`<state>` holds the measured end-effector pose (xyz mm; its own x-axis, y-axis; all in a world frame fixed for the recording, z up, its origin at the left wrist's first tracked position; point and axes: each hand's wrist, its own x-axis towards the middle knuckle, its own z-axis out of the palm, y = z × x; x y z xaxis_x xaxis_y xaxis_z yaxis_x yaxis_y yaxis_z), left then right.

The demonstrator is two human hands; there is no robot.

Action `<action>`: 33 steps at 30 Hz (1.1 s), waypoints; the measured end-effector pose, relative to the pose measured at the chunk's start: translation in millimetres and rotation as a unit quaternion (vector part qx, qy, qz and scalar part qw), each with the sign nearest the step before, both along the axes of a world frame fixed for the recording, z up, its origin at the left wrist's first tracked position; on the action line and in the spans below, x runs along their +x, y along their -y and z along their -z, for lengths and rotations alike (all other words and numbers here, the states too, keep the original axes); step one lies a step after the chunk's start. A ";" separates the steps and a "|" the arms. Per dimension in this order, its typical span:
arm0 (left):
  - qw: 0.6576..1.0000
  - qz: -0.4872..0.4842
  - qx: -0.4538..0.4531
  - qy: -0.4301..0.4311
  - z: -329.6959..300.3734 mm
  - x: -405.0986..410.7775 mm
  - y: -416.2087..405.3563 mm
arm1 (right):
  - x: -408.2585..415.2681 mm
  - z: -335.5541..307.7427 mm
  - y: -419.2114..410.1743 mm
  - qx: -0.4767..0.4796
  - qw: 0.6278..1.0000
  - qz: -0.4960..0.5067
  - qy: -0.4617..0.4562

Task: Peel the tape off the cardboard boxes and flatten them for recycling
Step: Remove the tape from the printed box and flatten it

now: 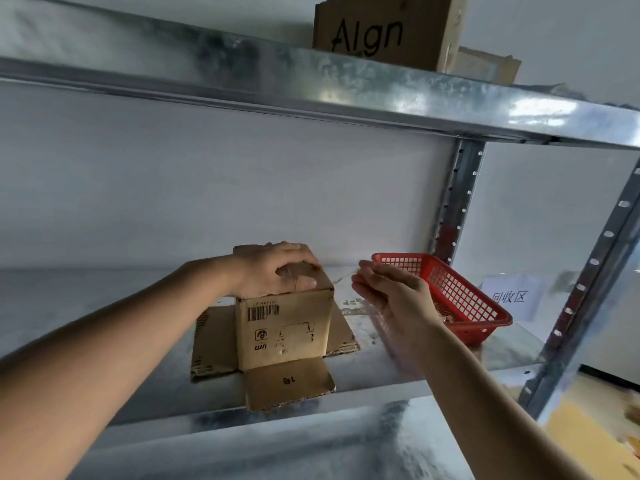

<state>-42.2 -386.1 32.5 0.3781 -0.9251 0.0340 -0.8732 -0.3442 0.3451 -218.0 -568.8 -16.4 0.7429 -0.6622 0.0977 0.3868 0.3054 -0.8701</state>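
A small brown cardboard box (284,330) stands upside down on the metal shelf (104,299), its flaps splayed flat around its base. A barcode and printed marks show on its near side. My left hand (277,271) rests on the box's top with fingers spread and slightly curved over the top face. My right hand (391,292) hovers to the right of the box, fingers straight and together, palm turned left and up, holding nothing that I can make out. A strip of clear tape (356,308) lies on the shelf just behind that hand.
A red plastic basket (460,299) sits at the right of the shelf, with a white paper sign (512,297) beyond it. Perforated steel uprights (457,199) frame the right side. Another cardboard box (388,29) marked "Algn" stands on the shelf above.
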 end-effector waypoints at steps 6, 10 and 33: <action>1.000 -0.028 -0.002 -0.012 2.7 -2.4 -1.6 | 2.7 -4.0 3.1 -0.006 0.993 -0.101 0.069; 0.999 -0.029 -0.011 -0.036 2.8 -2.9 -0.9 | 7.1 0.0 6.1 -0.228 0.973 -0.010 -0.021; 0.995 -0.040 -0.025 -0.082 2.8 0.4 3.1 | 13.2 18.6 7.7 -0.362 0.926 -0.072 -0.080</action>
